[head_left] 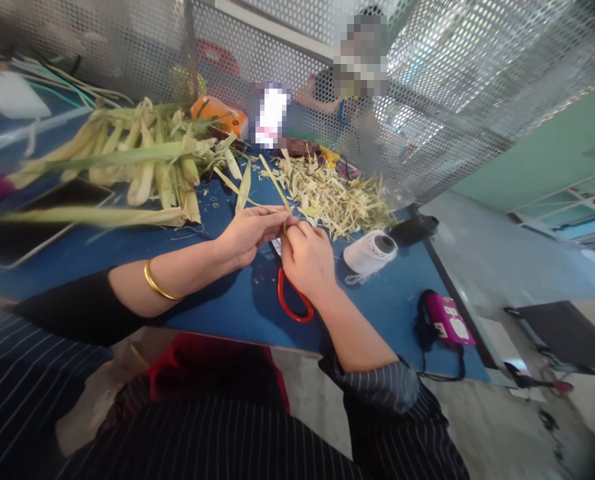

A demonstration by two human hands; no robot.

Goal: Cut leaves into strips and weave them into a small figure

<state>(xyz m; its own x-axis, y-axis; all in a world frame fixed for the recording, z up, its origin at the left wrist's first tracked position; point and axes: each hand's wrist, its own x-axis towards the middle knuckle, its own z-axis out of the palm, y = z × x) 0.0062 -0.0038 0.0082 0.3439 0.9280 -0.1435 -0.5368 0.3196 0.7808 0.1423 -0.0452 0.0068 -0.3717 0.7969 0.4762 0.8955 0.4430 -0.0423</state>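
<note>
My left hand [252,233] and my right hand [308,252] meet over the blue table, both with fingers closed on a thin corn husk strip [276,181]. One end of the strip sticks up beyond my fingertips, and another narrow piece points away to the left. Partly under my right hand lies a pair of scissors with red handles [294,313]. A heap of cut husk scraps [335,197] sits just beyond my hands. To the right stands a spool of white thread [370,253].
Whole corn husks [147,153] are piled at left, beside a dark tablet [32,230]. An orange packet [221,119] lies behind. A black spool [413,230] and a purple box [449,320] are at right. A perforated metal screen [287,57] bounds the back; a person sits beyond it.
</note>
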